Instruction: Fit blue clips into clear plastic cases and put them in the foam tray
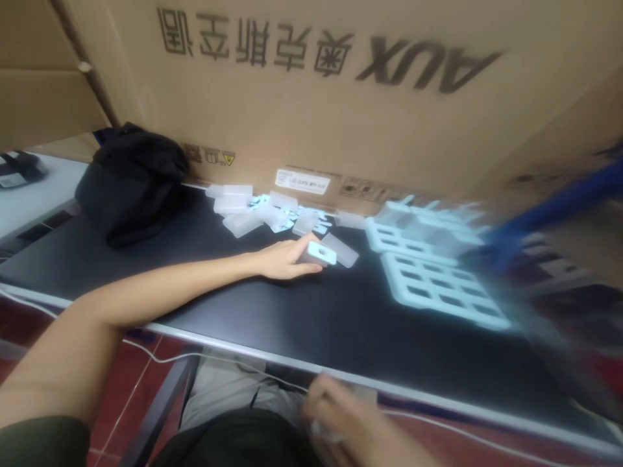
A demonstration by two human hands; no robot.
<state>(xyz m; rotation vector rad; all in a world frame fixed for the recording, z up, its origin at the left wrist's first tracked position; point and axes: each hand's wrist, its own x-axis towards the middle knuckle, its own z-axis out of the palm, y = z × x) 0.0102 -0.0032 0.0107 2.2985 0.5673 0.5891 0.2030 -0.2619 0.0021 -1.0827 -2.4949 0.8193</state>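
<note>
My left hand (287, 257) reaches over the dark table and is closed on a small plastic box (322, 253), whose pale blue end has a slot in it. Just beyond the fingers lies a translucent plastic sleeve (342, 251). Behind the hand, more translucent sleeves (242, 222) lie in a loose pile with pale blue toothed pieces (281, 224). My right hand (335, 412) is low, in front of the table's near edge. It is blurred, its fingers curled, with something whitish at them that I cannot make out.
To the right lie pale blue plastic racks (445, 285) with rectangular openings. A large cardboard box (272, 117) stands along the table's back. At the left is a black cloth bag (134, 185). A blurred blue bar (549, 207) slants in at right, and a white cable (195, 355) hangs in front.
</note>
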